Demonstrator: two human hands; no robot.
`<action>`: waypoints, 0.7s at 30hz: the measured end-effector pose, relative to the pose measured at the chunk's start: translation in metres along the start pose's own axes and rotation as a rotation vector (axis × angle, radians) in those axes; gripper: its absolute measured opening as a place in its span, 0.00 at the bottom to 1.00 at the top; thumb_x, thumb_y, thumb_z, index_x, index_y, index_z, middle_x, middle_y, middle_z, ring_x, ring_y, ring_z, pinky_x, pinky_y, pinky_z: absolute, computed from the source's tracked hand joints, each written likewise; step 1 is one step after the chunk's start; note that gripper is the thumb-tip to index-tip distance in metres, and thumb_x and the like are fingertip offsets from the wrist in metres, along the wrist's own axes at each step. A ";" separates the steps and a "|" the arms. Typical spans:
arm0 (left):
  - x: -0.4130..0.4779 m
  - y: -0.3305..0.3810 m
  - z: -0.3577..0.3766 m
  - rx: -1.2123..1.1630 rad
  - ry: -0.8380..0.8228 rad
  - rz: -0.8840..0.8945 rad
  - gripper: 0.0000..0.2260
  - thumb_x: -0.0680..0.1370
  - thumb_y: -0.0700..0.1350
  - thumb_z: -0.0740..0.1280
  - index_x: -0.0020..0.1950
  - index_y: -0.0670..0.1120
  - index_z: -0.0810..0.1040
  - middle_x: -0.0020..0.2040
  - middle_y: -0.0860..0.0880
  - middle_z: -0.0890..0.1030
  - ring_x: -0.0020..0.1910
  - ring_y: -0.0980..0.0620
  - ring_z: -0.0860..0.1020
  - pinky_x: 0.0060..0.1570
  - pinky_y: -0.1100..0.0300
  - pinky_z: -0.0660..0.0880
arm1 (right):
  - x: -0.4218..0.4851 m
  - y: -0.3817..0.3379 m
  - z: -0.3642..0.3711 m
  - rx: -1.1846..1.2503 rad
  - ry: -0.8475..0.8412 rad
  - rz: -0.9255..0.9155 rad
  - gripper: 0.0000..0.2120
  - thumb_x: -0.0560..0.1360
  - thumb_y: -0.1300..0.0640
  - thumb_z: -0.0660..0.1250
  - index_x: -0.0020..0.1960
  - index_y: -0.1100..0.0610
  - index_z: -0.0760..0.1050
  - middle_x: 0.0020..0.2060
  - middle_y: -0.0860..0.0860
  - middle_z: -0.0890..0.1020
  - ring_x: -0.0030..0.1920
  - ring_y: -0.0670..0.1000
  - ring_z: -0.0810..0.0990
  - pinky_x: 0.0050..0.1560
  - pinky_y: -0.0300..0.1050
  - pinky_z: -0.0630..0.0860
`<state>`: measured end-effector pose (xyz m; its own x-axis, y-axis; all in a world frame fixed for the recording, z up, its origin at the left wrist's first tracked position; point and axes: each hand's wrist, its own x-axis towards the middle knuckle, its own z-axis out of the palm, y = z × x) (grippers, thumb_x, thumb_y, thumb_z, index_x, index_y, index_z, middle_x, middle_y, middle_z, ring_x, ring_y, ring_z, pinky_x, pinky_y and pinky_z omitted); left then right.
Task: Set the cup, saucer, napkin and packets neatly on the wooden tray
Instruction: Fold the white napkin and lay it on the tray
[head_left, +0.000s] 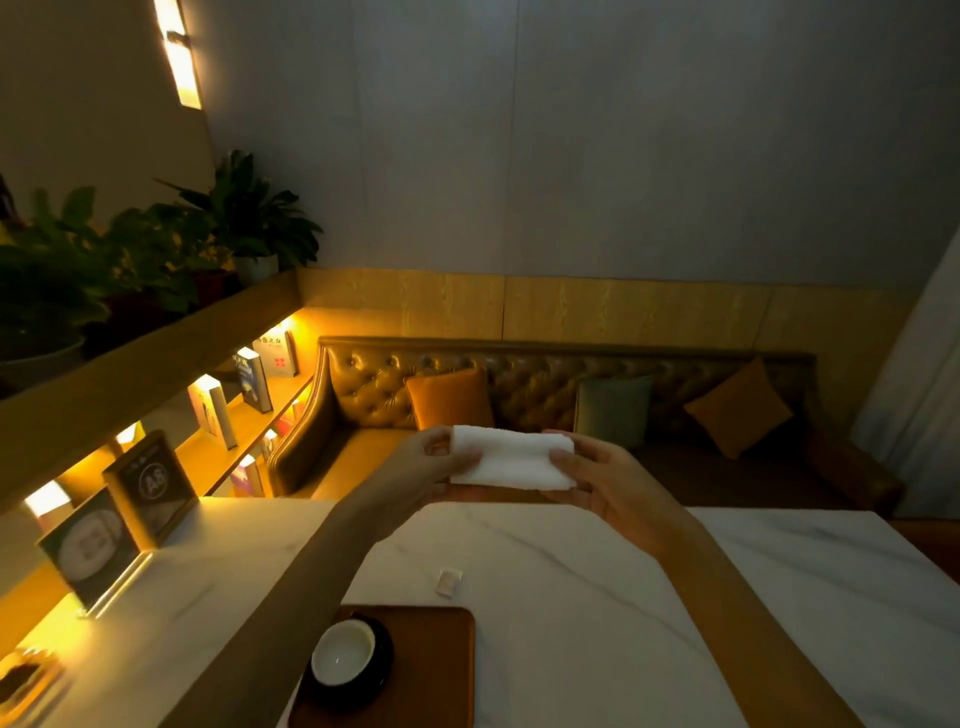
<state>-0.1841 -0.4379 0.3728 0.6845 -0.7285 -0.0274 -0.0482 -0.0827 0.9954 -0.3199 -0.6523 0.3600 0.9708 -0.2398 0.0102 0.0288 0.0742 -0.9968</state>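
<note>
Both hands, left hand (441, 460) and right hand (597, 475), each had a grip clamped on one end of the folded napkin (511, 464), above the tabletop (779, 597). The napkin step seemed underway; next it likely needed lowering onto the wooden tray (441, 665) beside the cup (344, 653), apart from the packet (448, 582).

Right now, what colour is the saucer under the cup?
Black saucer, seen in the head view, holding a white cup.
</note>
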 end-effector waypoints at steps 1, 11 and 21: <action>-0.001 -0.008 -0.004 -0.041 0.011 -0.045 0.25 0.77 0.44 0.69 0.73 0.43 0.67 0.65 0.41 0.73 0.60 0.42 0.79 0.57 0.46 0.80 | 0.004 0.008 0.004 -0.021 0.033 0.019 0.25 0.71 0.50 0.71 0.66 0.56 0.73 0.61 0.57 0.78 0.59 0.56 0.81 0.57 0.51 0.80; 0.007 -0.116 -0.042 -0.064 0.167 -0.246 0.12 0.77 0.49 0.70 0.57 0.45 0.78 0.53 0.43 0.82 0.46 0.49 0.85 0.45 0.58 0.83 | 0.052 0.111 0.032 0.037 0.011 0.286 0.20 0.72 0.54 0.71 0.63 0.54 0.74 0.58 0.53 0.80 0.57 0.53 0.82 0.52 0.44 0.81; 0.031 -0.313 -0.036 0.152 0.207 -0.647 0.06 0.81 0.41 0.62 0.55 0.42 0.77 0.48 0.45 0.78 0.48 0.46 0.79 0.48 0.50 0.82 | 0.072 0.301 0.054 -0.117 0.281 0.760 0.17 0.73 0.57 0.73 0.59 0.61 0.76 0.45 0.56 0.82 0.41 0.52 0.81 0.47 0.46 0.82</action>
<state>-0.1216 -0.4102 0.0633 0.7335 -0.3575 -0.5781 0.3257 -0.5617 0.7606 -0.2286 -0.5949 0.0649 0.6191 -0.3995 -0.6761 -0.6529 0.2166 -0.7258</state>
